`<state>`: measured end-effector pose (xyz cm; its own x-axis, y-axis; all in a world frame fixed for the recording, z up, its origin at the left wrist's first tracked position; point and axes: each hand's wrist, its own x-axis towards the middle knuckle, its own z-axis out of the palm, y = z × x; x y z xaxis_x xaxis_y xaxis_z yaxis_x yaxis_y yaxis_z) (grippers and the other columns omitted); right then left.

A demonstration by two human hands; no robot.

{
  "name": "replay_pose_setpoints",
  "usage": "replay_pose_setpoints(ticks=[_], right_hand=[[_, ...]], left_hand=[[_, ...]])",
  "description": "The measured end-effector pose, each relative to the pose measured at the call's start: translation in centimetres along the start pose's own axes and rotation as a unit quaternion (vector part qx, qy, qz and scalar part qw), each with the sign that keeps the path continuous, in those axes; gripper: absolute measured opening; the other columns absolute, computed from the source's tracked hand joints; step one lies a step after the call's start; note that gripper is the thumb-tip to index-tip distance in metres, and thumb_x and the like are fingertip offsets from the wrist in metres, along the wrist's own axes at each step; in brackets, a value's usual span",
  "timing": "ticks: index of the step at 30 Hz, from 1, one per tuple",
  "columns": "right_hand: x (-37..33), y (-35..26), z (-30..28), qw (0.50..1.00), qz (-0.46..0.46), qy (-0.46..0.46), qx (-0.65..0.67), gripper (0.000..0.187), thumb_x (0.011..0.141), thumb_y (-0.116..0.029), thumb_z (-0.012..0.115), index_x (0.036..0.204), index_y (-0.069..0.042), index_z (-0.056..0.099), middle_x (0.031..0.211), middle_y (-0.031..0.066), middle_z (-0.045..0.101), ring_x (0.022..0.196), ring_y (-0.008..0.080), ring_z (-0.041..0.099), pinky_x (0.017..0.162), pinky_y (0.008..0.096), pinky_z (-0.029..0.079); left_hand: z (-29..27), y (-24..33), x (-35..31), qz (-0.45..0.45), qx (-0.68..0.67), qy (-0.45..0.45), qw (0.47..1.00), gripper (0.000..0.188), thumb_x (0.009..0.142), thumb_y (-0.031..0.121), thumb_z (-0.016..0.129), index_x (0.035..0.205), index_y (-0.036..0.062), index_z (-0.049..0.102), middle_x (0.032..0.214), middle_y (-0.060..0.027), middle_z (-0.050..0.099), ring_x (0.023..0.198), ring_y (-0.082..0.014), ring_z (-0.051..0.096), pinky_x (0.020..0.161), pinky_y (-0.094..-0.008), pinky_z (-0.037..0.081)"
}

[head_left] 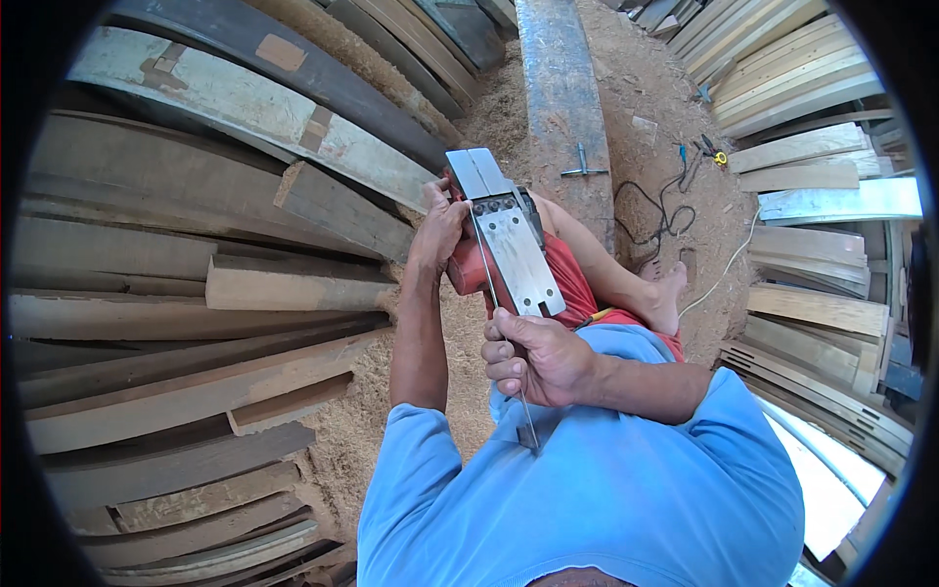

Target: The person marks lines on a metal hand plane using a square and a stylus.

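An electric hand planer (518, 256) with a red body rests over my lap, its flat metal sole turned up. The sole is in two plates, with the cutter opening (494, 204) between them. My left hand (441, 230) is closed round the planer's far left side. A long thin metal strip (485, 259) runs slantwise along the sole's left edge, its upper end by my left fingertips. My right hand (543, 358) is closed on the strip lower down, thumb on top, and the strip's tail end sticks out below toward my shirt.
A T-handled wrench (582, 162) lies on a worn plank (559, 88) ahead. Right of it a black cable (663, 215) coils on the sawdust floor, near a small yellow-and-black item (720, 158). Stacked boards (186, 249) line the left; more timber (797, 78) stands on the right.
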<state>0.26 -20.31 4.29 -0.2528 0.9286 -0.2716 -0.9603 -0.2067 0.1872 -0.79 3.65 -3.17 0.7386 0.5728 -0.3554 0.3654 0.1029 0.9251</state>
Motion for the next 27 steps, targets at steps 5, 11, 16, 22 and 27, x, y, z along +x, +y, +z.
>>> replay_pose_setpoints(ticks=[5, 11, 16, 22, 27], right_hand=[[0.1, 0.4, 0.1, 1.0, -0.002, 0.004, 0.019, 0.029, 0.112, -0.039, 0.046, 0.096, -0.016, 0.052, 0.081, -0.0033, 0.051, 0.065, 0.0091, 0.052, 0.065, 0.0312, 0.051], [0.1, 0.2, 0.8, 0.999, -0.009, -0.004, 0.054, 0.03, 0.112, -0.039, 0.045, 0.097, -0.015, 0.051, 0.08, -0.0039, 0.051, 0.062, 0.0078, 0.051, 0.063, 0.0294, 0.051], [0.5, -0.2, 1.5, 0.997, -0.015, -0.012, 0.079, 0.031, 0.112, -0.04, 0.044, 0.097, -0.014, 0.051, 0.08, -0.0045, 0.05, 0.061, 0.0065, 0.05, 0.063, 0.0272, 0.051], [0.1, 0.6, 1.7, 0.997, -0.023, -0.001, 0.071, 0.03, 0.112, -0.04, 0.045, 0.096, -0.016, 0.051, 0.08, -0.0048, 0.05, 0.061, 0.0062, 0.05, 0.063, 0.0282, 0.052], [0.2, 0.5, 1.8, 0.998, -0.026, 0.009, 0.054, 0.03, 0.112, -0.041, 0.045, 0.095, -0.016, 0.051, 0.08, -0.0051, 0.05, 0.061, 0.0064, 0.05, 0.064, 0.0285, 0.051]], left_hand=[[-0.3, -0.1, 0.2, -0.01, 0.003, 0.001, 1.0, 0.056, 0.094, 0.013, 0.051, 0.142, -0.0002, 0.026, 0.095, -0.0105, 0.061, 0.074, -0.0152, 0.062, 0.064, -0.0301, 0.053], [0.2, 1.6, -0.2, -0.026, 0.002, 0.007, 1.0, 0.058, 0.089, 0.009, 0.053, 0.141, -0.0021, 0.032, 0.099, -0.0087, 0.059, 0.075, -0.0122, 0.06, 0.066, -0.0267, 0.054], [0.0, 1.1, 0.5, -0.021, -0.009, 0.016, 1.0, 0.057, 0.088, 0.007, 0.054, 0.14, -0.0015, 0.033, 0.093, -0.005, 0.057, 0.07, -0.0093, 0.056, 0.062, -0.0244, 0.051], [0.1, 1.0, 0.6, -0.026, -0.015, 0.014, 0.999, 0.056, 0.088, 0.006, 0.053, 0.14, -0.0014, 0.033, 0.093, -0.004, 0.057, 0.069, -0.0094, 0.056, 0.061, -0.0241, 0.05], [0.3, 1.5, 0.5, -0.032, -0.01, 0.018, 0.999, 0.054, 0.088, 0.006, 0.053, 0.137, -0.0011, 0.034, 0.093, -0.004, 0.057, 0.069, -0.0095, 0.056, 0.06, -0.0241, 0.05]])
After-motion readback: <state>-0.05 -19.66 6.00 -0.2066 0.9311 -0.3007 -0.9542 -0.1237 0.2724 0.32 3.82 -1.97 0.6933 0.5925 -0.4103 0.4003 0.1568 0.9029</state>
